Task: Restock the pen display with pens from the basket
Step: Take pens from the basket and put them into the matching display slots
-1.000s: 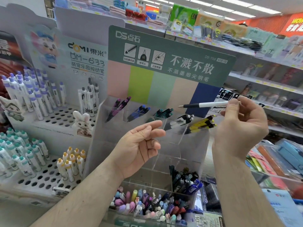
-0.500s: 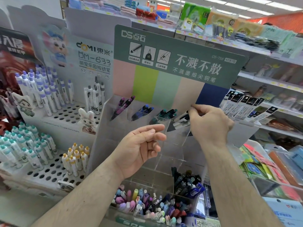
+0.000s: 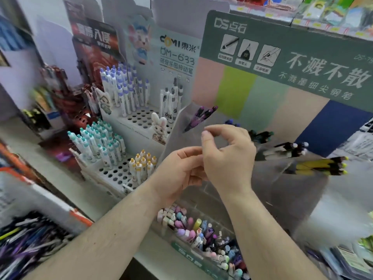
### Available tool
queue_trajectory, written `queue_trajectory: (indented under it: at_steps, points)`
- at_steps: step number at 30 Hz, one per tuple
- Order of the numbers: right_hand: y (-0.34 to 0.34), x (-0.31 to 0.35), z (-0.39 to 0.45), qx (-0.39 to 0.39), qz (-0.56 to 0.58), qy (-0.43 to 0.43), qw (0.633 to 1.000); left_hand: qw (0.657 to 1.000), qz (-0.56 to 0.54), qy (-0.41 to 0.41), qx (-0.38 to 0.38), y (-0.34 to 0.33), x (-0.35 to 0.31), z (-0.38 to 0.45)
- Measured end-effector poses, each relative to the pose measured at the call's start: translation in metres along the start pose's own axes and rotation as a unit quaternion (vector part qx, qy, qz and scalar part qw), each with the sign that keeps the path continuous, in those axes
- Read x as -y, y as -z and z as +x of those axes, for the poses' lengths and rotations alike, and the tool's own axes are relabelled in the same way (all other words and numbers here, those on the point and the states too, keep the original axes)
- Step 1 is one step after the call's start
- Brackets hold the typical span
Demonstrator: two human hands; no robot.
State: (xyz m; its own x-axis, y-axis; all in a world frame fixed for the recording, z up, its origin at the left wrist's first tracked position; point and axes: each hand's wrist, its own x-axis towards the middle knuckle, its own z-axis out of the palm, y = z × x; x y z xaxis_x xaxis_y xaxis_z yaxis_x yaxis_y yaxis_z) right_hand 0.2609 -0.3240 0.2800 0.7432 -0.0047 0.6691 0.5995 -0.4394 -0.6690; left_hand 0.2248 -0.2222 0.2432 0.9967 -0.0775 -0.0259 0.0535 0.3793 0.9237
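The clear acrylic pen display (image 3: 302,199) stands under a green header card. Its slots hold purple pens (image 3: 201,116), dark green pens (image 3: 262,136), black-and-white pens (image 3: 290,150) and yellow pens (image 3: 323,166). My right hand (image 3: 228,156) hovers in front of the display with loosely curled fingers; thumb and forefinger almost meet and nothing shows between them. My left hand (image 3: 179,170) is palm-up and relaxed just below and left of it, empty, with its fingertips hidden behind the right hand. The basket (image 3: 24,247) of mixed pens is blurred at the lower left.
White perforated stands hold blue-capped pens (image 3: 123,91), teal-capped pens (image 3: 96,144) and orange-capped pens (image 3: 143,164) on the left. A clear bin of pastel pens (image 3: 201,231) sits below my hands. Packaged goods (image 3: 351,257) lie at the lower right.
My right hand left the white-and-black pen in the display slot and drew back left to above my left hand, now empty. The view swung left and down, bringing the basket in.
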Motion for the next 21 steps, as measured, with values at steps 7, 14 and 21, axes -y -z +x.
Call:
queue_trajectory:
  at_steps: [7,14,21]
  points:
    - [-0.08,0.023,-0.052,0.2,0.099,-0.123,0.967,0.989,0.004,-0.008,-0.149,0.061,0.001,-0.056]
    - [-0.155,0.047,-0.131,0.364,0.081,-0.135,0.918,0.964,0.101,0.046,-0.243,0.155,0.032,-0.125]
    - [-0.206,0.06,-0.204,0.513,-0.006,-0.1,0.852,0.937,0.156,0.145,-0.277,0.23,0.074,-0.191]
